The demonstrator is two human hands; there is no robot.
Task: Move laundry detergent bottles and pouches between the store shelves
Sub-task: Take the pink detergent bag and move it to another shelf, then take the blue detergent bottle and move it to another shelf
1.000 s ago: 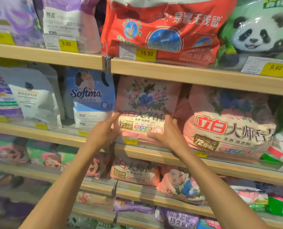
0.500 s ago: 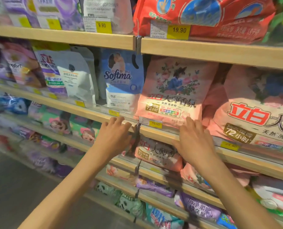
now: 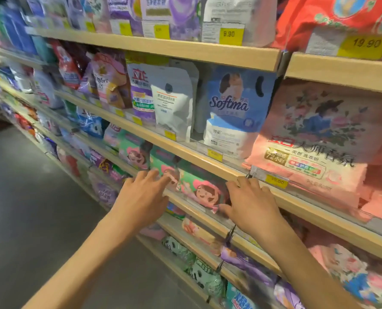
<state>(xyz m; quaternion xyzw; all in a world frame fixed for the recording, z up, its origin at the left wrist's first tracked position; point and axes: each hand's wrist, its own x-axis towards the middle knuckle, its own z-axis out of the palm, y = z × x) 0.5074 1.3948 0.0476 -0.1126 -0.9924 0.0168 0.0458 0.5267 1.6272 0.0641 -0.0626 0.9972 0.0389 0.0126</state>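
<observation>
Though apart, hands (image 3: pixel 141 197) (image 3: pixel 252 206) at shelf edges (image 3: pixel 185 150)

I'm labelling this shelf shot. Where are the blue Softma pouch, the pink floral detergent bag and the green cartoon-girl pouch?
Blue Softma pouch (image 3: pixel 229 105): head view, on its lettering.
Pink floral detergent bag (image 3: pixel 315 128): head view, on its flowers.
Green cartoon-girl pouch (image 3: pixel 204 191): head view, on the girl.

Bare left hand (image 3: pixel 141 197), bare right hand (image 3: pixel 252 208), bare forearms (image 3: pixel 92 248).

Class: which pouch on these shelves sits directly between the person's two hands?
The green pouch with a cartoon girl in a pink hat, one shelf below the blue Softma pouch; the left hand and right hand flank it.
</observation>
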